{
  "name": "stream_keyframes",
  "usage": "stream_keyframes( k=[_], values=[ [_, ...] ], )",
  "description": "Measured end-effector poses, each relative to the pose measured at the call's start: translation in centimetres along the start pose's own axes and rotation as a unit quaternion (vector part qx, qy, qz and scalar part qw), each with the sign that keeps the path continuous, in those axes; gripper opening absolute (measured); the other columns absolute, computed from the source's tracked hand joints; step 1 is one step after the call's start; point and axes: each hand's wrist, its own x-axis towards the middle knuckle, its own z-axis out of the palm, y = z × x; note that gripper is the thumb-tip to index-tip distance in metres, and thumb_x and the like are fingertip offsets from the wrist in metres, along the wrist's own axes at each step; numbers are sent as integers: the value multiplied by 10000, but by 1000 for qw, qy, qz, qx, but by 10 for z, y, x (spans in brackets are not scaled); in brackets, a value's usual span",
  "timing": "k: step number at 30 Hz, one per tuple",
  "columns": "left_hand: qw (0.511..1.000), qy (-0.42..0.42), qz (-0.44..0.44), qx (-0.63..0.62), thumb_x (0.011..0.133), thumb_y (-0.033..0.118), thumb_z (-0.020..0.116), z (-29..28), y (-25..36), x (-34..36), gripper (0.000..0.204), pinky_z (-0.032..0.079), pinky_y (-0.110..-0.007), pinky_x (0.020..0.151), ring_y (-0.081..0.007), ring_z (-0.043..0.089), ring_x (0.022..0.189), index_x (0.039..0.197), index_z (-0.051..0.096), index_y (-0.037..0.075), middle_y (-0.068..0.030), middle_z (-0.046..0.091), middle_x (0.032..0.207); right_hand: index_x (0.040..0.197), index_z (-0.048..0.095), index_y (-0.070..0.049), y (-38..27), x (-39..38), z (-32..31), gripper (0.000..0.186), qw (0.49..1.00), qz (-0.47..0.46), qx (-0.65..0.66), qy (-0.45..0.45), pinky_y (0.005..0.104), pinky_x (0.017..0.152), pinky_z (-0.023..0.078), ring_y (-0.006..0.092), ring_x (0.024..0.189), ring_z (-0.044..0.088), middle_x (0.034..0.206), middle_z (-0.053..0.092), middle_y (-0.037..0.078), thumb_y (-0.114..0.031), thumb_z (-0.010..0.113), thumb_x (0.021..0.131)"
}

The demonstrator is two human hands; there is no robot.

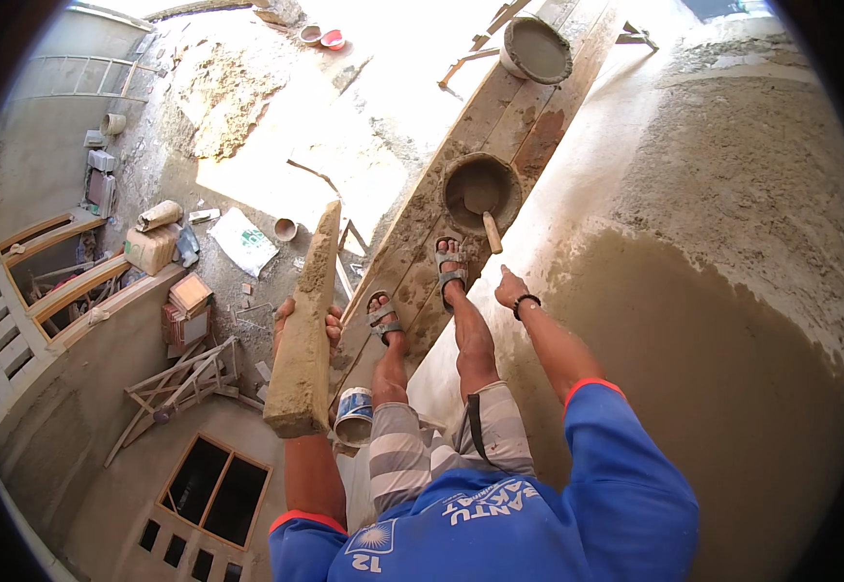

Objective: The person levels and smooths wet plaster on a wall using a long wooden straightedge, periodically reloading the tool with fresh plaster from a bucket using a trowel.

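My left hand (333,328) grips a long wooden board (302,330) crusted with mortar, held upright along my left side. My right hand (511,289) is empty, index finger extended, just below the wooden handle of a trowel (492,233). That tool rests in a round bucket of grey mortar (465,189) on the plank scaffold (422,242), where my sandalled feet (451,262) stand. Beside me on the right is a wall (693,330), partly covered in darker, wet-looking plaster.
A second mortar bucket (535,50) sits farther along the planks, and a white pail (354,417) is by my left leg. Down on the rubble-strewn ground are sacks (242,242), stacked tiles (189,296), a wooden trestle (179,388) and a sand pile (223,97).
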Motion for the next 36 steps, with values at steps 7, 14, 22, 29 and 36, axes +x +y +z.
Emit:
stream_keyframes(
  k=[7,14,22,29,36],
  values=[
    [999,10,37,-11,798,342,606,-11,11,31,683,546,-376,710,-279,537,825,1256,296,-58,-211,431,1027,1329,396,-39,6,152,9,624,992,61,39,99,416,958,425,375,1111,534,1190,551,253,-212,614,770],
    [997,27,66,36,784,410,597,-19,18,86,723,545,-391,665,-295,543,804,1212,326,-106,-214,457,988,1020,531,148,49,257,25,476,980,84,127,130,389,675,533,322,771,649,895,633,234,-208,670,736],
    [998,34,46,35,745,514,626,-39,20,81,800,556,-412,682,-343,592,790,1093,419,-176,-234,547,873,1035,508,13,2,140,-36,368,970,-25,-194,143,465,792,490,391,918,617,906,642,235,-226,616,778],
    [982,32,148,115,875,576,455,-18,3,78,701,555,-423,599,-318,614,711,1133,459,-76,-219,560,854,1015,502,-8,3,-23,-111,370,987,-64,110,103,426,673,492,332,742,627,799,622,182,-227,661,763],
    [969,77,133,193,918,591,302,21,-13,64,580,518,-389,497,-237,602,551,968,535,63,-122,602,708,1195,480,-21,-87,-232,-143,471,904,-420,37,75,431,667,486,393,779,625,891,624,239,-227,645,805]
  ],
)
